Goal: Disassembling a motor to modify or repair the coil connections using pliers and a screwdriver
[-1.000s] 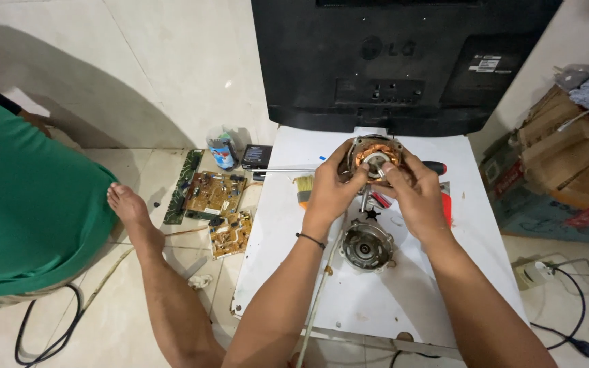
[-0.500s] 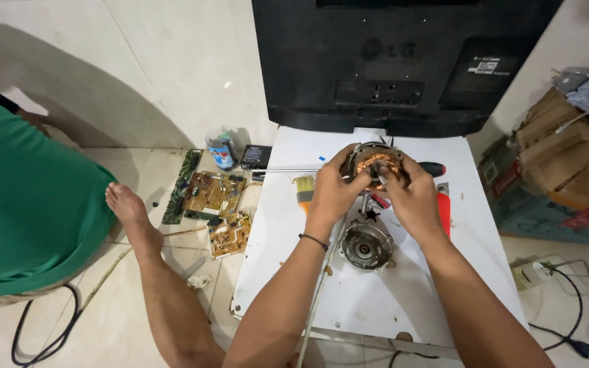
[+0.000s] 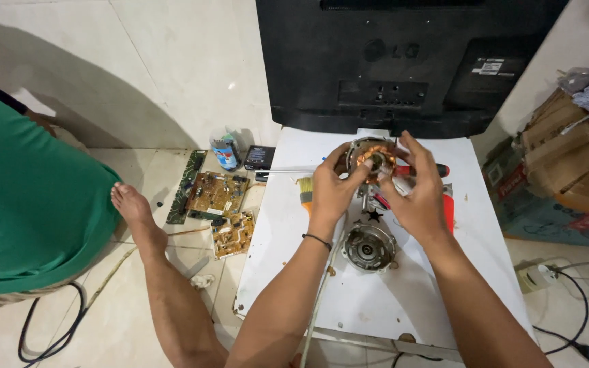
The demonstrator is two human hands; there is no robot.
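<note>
Motor coil (image 3: 375, 155) is being gripped by both the left hand (image 3: 333, 189) and right hand (image 3: 417, 194), just above the round motor housing (image 3: 369, 247) lying on the white board (image 3: 376, 307).

A black flat-screen television (image 3: 410, 65) stands back-outward at the white board's (image 3: 383, 307) far edge; a small white rectangular label (image 3: 491, 67) sits on its rear, upper right. Brown cardboard boxes (image 3: 567, 163) are stacked right of the board.
</note>
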